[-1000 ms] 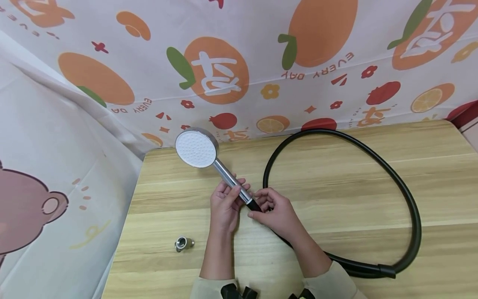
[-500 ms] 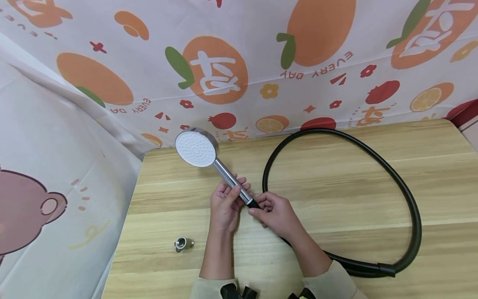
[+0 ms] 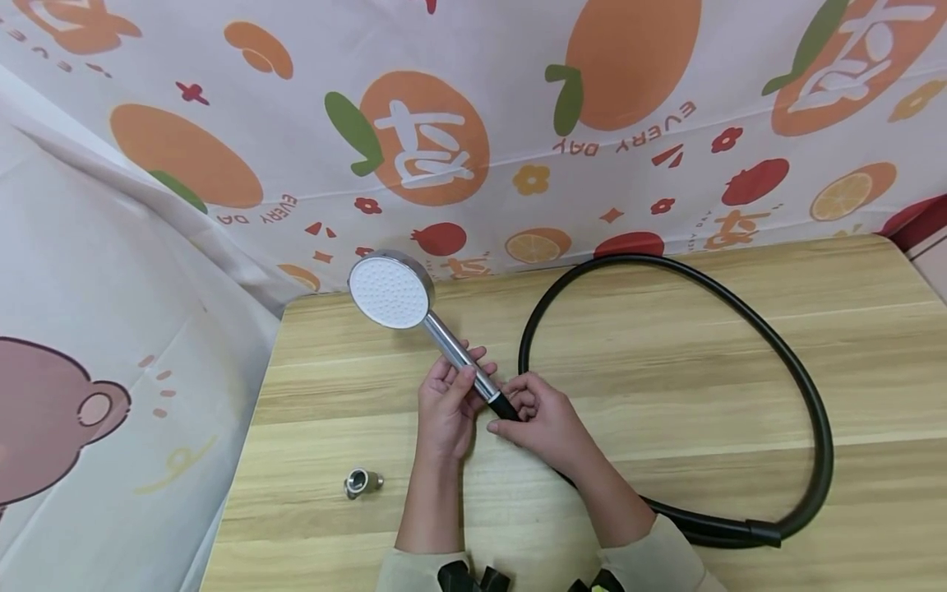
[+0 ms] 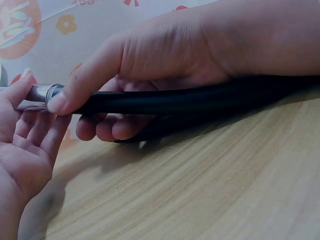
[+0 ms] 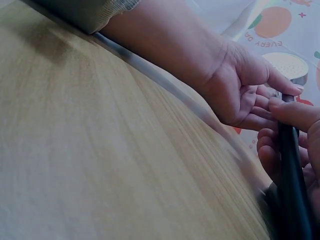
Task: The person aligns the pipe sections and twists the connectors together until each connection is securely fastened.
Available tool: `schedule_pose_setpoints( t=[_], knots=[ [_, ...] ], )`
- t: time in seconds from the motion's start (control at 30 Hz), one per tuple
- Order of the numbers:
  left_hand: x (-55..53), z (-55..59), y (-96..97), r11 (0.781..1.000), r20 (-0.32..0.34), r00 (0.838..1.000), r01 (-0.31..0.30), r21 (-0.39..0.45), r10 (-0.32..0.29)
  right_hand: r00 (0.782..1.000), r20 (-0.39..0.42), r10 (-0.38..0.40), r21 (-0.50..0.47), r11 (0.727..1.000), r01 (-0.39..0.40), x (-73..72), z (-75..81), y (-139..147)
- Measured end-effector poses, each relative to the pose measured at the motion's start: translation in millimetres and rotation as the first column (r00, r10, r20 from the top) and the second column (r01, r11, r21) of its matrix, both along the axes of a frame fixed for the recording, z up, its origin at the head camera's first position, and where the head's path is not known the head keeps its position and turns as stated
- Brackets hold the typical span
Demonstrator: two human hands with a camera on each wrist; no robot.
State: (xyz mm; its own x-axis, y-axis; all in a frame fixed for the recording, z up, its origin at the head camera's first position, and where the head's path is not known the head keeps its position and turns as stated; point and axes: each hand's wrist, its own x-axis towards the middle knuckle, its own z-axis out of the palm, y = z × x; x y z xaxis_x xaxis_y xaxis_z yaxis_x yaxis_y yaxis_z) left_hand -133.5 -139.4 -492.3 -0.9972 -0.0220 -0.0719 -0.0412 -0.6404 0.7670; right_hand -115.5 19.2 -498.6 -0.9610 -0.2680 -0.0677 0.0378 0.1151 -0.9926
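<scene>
A chrome hand shower point(image 3: 459, 352) with a round white spray face points up and to the left over the table. My left hand point(image 3: 444, 411) grips its handle near the lower end, thumb on top. A black hose point(image 3: 819, 419) meets that handle end. Around the hose end are the curled fingers and thumb of my right hand point(image 3: 555, 427). In the left wrist view the right thumb lies at the join between the hose point(image 4: 130, 102) and the chrome handle. Whether the join is threaded tight is hidden by the fingers.
The hose lies in a wide loop on the right of the wooden table point(image 3: 311, 386), with a black band point(image 3: 764, 533) near the front. A small metal fitting point(image 3: 362, 483) sits left of my left forearm. Behind hangs a fruit-print cloth point(image 3: 533, 148).
My right thumb and fingers have shifted slightly on the hose end, and more of its black end shows than half a second ago. The left hand and hand shower stay nearly still.
</scene>
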Motion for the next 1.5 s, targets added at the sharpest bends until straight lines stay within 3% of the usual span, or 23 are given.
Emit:
schedule_pose_setpoints(
  t=[0.27, 0.57, 0.83, 1.0, 1.23, 1.5],
  knots=[
    [0.0, 1.0, 0.0, 1.000, -0.001, 1.000, 0.007, -0.016, -0.007, 0.999, 0.041, -0.008, -0.009, 1.000, 0.009, 0.4, 2.7, 0.2],
    [-0.2, 1.1, -0.8, 0.999, 0.009, 1.000, 0.006, -0.031, -0.005, 0.995, 0.065, 0.078, -0.103, 0.992, -0.071, 0.5, 3.1, 0.6],
    [0.2, 2.8, -0.9, 1.000, 0.017, 1.000, 0.004, -0.018, -0.003, 1.000, 0.013, 0.009, -0.048, 0.999, -0.008, -0.4, 2.1, 1.3],
    [0.5, 3.8, -0.9, 1.000, 0.018, 1.000, 0.008, -0.023, -0.008, 1.000, 0.029, -0.010, -0.044, 0.999, 0.012, -0.8, 2.1, 0.9],
    [0.2, 3.2, -0.7, 0.999, 0.018, 1.000, 0.011, -0.032, -0.010, 0.999, 0.035, -0.001, -0.033, 0.999, 0.002, -0.7, 1.3, 0.8],
    [-0.8, 2.6, -0.4, 0.999, 0.020, 1.000, 0.007, -0.050, -0.006, 0.995, 0.084, 0.054, -0.122, 0.992, -0.044, -0.9, 3.9, 1.1]
  ],
)
